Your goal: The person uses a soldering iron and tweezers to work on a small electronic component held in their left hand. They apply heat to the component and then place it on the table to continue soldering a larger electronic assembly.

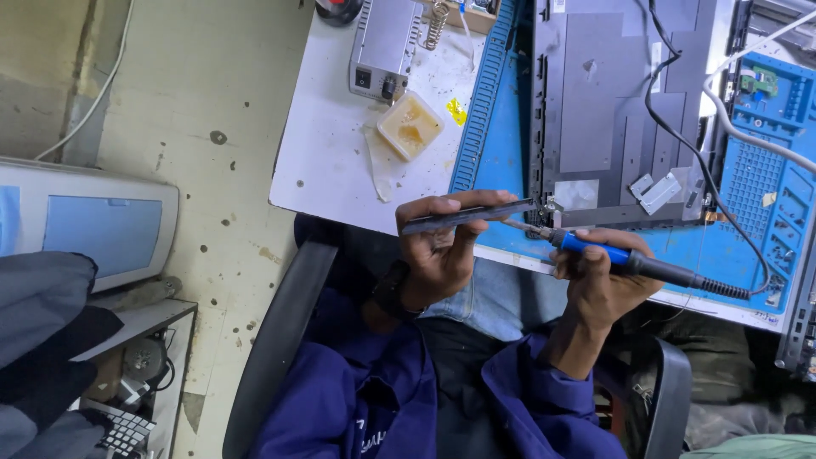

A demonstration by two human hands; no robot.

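My left hand grips dark tweezers that point right toward the lower left corner of a dark grey flat panel. My right hand holds a soldering iron with a blue and black handle. Its metal tip meets the tweezers' tips at the panel's corner. A black cable runs from the iron to the right. Both sleeves are dark blue.
The panel lies on a blue work mat on a white table. A grey soldering station and a small yellowish tub stand at the back left. A black chair arm is below; a pale device is at the left.
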